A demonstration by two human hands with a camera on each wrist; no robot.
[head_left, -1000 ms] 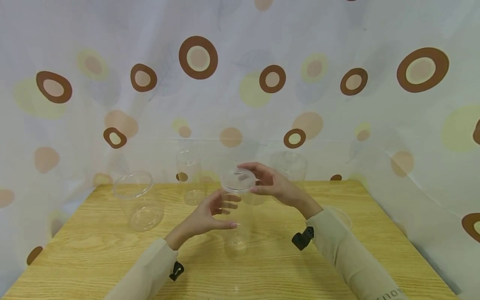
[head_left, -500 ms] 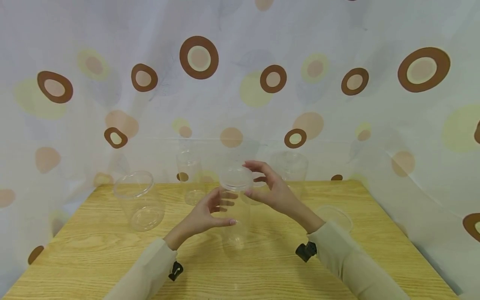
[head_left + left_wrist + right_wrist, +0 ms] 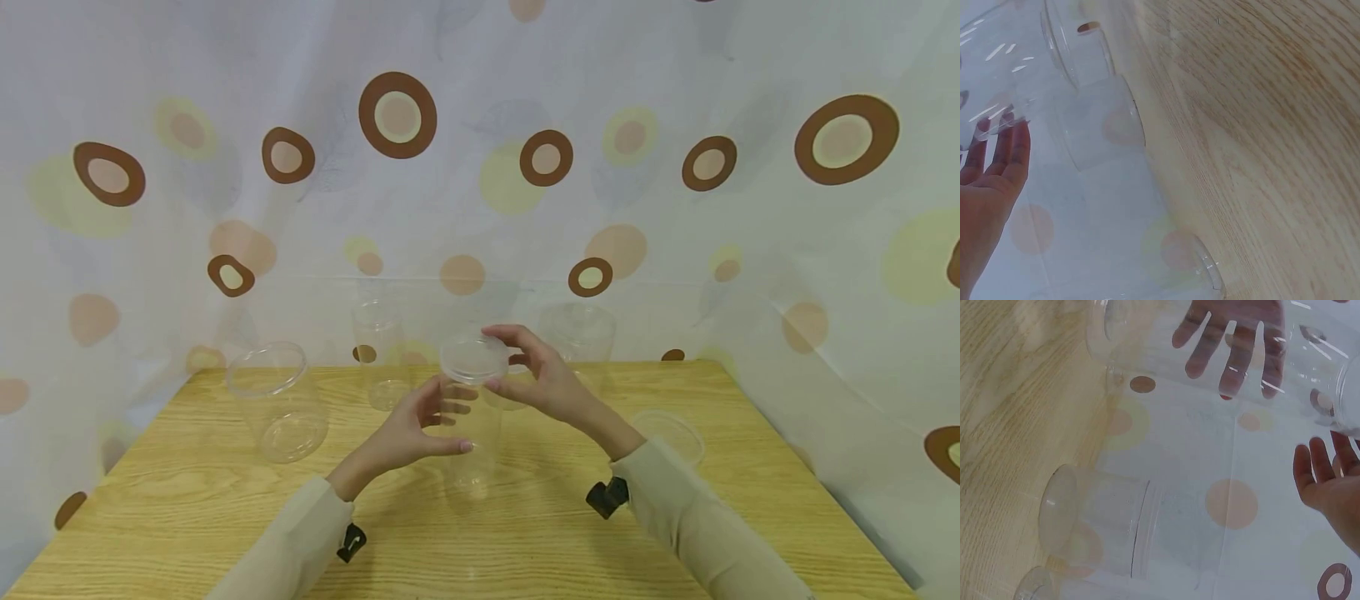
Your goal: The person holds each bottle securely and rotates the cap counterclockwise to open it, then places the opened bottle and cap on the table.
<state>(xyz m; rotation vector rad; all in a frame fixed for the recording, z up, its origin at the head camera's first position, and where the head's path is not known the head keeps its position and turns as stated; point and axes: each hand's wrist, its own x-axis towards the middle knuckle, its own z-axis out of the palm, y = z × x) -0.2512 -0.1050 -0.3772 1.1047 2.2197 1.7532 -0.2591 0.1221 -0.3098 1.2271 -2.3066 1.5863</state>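
Observation:
A tall clear plastic jar (image 3: 472, 442) stands upright at mid-table, a pale translucent screw lid (image 3: 474, 360) on its mouth. My left hand (image 3: 408, 429) holds the jar's body from the left, thumb in front and fingers behind; in the right wrist view the left-hand fingers (image 3: 1235, 356) show through the clear wall. At the lid's right edge, my right hand (image 3: 543, 375) grips the rim between thumb and fingers. The right wrist view has this right hand (image 3: 1341, 494) at the jar's lid end. Whether the jar's base touches the table cannot be told.
On the wooden table (image 3: 187, 492), a wide clear jar (image 3: 288, 400) without a lid stands left, a narrow one (image 3: 378, 358) behind. A wide jar (image 3: 588, 333) and a smaller, partly hidden one (image 3: 513, 396) stand behind my right hand. A loose clear lid (image 3: 671, 437) lies right.
My right hand has turned a little at the lid, its wrist swinging slightly right and then partly back. The jar's top has shifted slightly left. My left hand has barely moved.

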